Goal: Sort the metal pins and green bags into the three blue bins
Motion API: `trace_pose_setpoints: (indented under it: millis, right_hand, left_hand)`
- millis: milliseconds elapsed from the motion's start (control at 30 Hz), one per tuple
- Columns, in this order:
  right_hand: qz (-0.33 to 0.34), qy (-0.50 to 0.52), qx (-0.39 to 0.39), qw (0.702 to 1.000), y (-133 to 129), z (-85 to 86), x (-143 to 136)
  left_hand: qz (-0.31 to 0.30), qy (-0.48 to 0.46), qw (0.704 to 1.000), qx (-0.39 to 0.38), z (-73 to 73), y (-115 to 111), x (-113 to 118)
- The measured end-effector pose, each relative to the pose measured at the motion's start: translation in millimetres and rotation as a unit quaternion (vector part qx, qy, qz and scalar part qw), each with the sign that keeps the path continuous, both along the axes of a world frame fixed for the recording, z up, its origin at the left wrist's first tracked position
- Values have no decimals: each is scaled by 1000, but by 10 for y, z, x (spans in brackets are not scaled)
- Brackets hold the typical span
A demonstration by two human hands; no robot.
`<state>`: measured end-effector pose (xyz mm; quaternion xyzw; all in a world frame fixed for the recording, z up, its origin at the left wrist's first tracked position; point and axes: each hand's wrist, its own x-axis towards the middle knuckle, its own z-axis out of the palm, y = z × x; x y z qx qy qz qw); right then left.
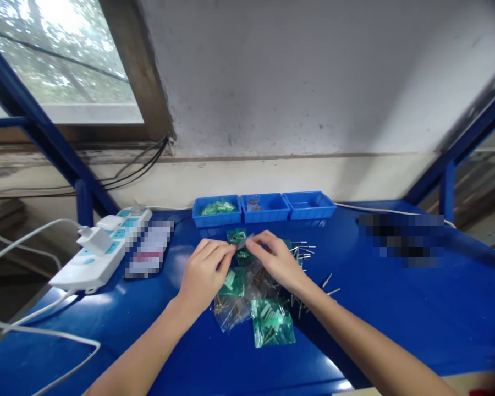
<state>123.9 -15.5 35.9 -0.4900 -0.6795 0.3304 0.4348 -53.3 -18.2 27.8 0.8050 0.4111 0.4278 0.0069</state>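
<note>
Over the middle of the blue table, my left hand (206,272) and my right hand (278,261) meet with fingertips pinched. Between them is a small clear plastic bag (245,241), one end in each hand; what is inside it is too small to make out. Below the hands lie green zip bags: one (273,324) in front holds metal pins and pale pieces, another (233,281) is partly under my left hand. Clear bags (231,312) with brass-coloured pieces overlap them. Loose pop rivets (303,250) are scattered beside and beneath my right wrist.
Three blue bins stand in a row at the back: the left bin (216,221) contains green bags, the middle bin (266,215) clear bags, the right bin (311,213) shows its bare floor. A white power strip (101,258) with cables and a phone (152,248) lie left; a blurred dark object (402,236) lies right.
</note>
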Motion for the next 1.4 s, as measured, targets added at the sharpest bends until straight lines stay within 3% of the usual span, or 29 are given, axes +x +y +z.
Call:
trace_pose_setpoints:
  millis: [100,200,267,333,400,467,533,567,633,700,767,900,967,1033,1133,1233,1333,1400]
  right_hand:
    - [30,62,-86,994,13,21,-35]
    - [7,93,-79,993,30,37,-37]
    - [-47,114,-12,992,32,122,36]
    - [-148,122,126,973,19,290,183]
    - [-269,98,301,910,11,507,375]
    - [-370,52,449,812,50,699,558]
    - [-423,-20,518,743,167,783,683]
    - [-421,-75,520,739,250,768,716]
    - [-361,-218,459,782,421,627,728]
    - [-250,-344,338,839,524,399,686]
    - [-213,-341,241,883,504,190,613]
    - [-58,-132,-6,990,193,43,403]
    - [28,12,-130,991,41,64,276]
    - [84,130,-191,969,-49,82,159]
    - [95,218,-197,951,-74,60,60]
    - [43,206,-159,965,-9,18,89]
    - [-56,170,-46,983,76,95,248]
    - [-165,158,95,969,96,274,410]
  left_hand:
    - [-9,73,994,84,39,-33,-2]
    - [0,77,995,68,39,-63,33]
    - [8,77,997,16,11,-91,80]
    - [16,103,993,-50,-31,-128,140]
    - [16,145,984,-106,-76,-165,200]
    - [12,177,974,-142,-107,-191,245]
    - [11,193,968,-161,-115,-200,266]
    - [12,194,967,-165,-112,-198,266]
    - [17,182,969,-169,-91,-188,248]
    - [18,138,976,-167,-61,-176,211]
    - [20,73,985,-154,-28,-167,167]
    - [39,-23,996,-76,24,-153,93]
    - [38,-44,998,-25,31,-145,77]
    - [15,-42,999,23,24,-138,77]
    - [-40,-9,997,58,4,-128,96]
    - [-59,33,998,13,-7,-128,115]
    - [-26,115,988,-96,-22,-147,134]
    - [-1,170,974,-153,-45,-170,153]
